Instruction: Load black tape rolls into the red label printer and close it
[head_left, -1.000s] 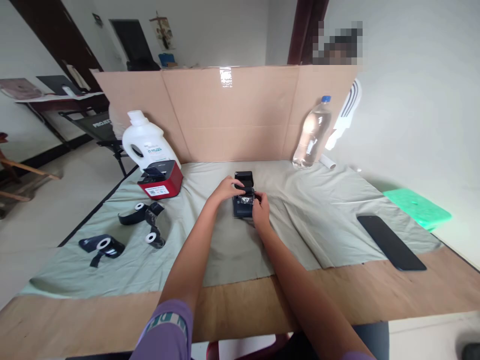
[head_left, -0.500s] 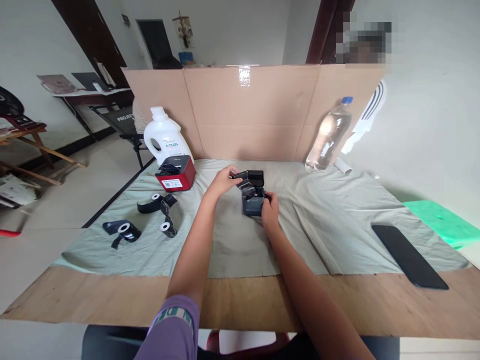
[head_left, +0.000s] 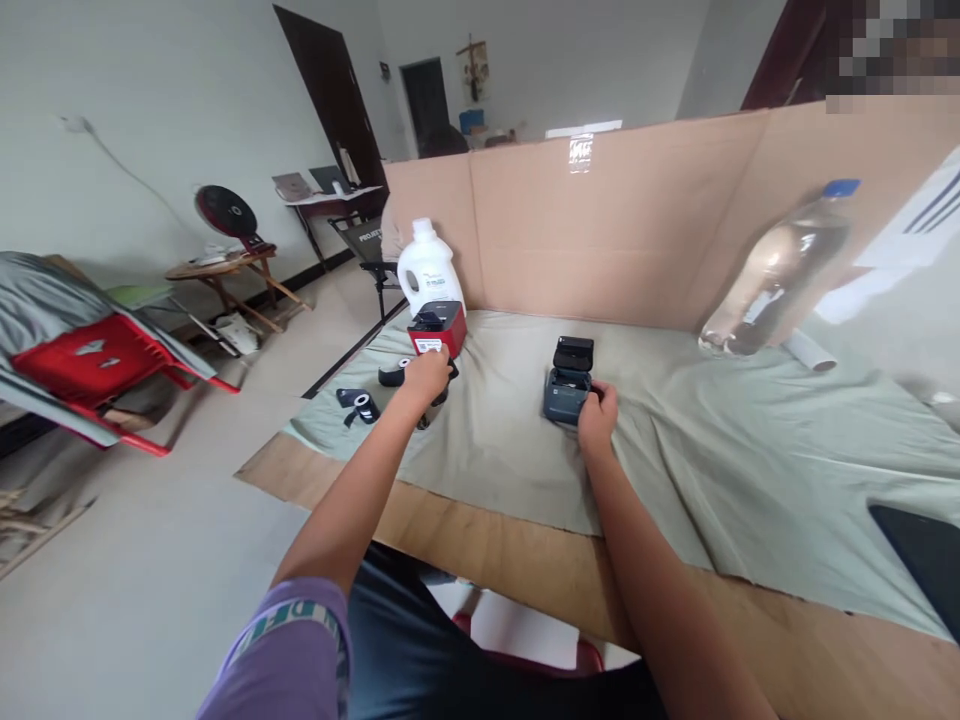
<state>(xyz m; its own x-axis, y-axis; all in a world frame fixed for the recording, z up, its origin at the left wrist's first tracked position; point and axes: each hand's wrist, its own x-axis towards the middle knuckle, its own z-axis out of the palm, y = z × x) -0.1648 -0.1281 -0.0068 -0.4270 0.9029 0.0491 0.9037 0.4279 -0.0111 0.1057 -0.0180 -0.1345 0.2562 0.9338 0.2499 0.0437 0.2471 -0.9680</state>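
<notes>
My right hand [head_left: 598, 415] is closed on the near edge of a small dark label printer [head_left: 568, 385], which stands on the grey-green cloth [head_left: 712, 460] with its lid up. My left hand [head_left: 426, 378] is stretched out to the left, just in front of a red and black printer [head_left: 437, 328]. Its fingers are curled round a black roll [head_left: 441, 396] that shows below the knuckles. Two more black rolls with white cores [head_left: 363, 404] [head_left: 391, 373] lie on the cloth left of that hand.
A white detergent jug [head_left: 427, 265] stands behind the red printer. A cardboard wall [head_left: 637, 220] closes the table's far side, with a clear water bottle [head_left: 780, 275] at its right. A black phone [head_left: 926, 555] lies at the right edge. A red chair [head_left: 90, 360] stands on the floor to the left.
My left hand lifted a black roll out of the dark printer and carried it left toward the red printer. The right hand stayed on the dark printer. My head turned left.
</notes>
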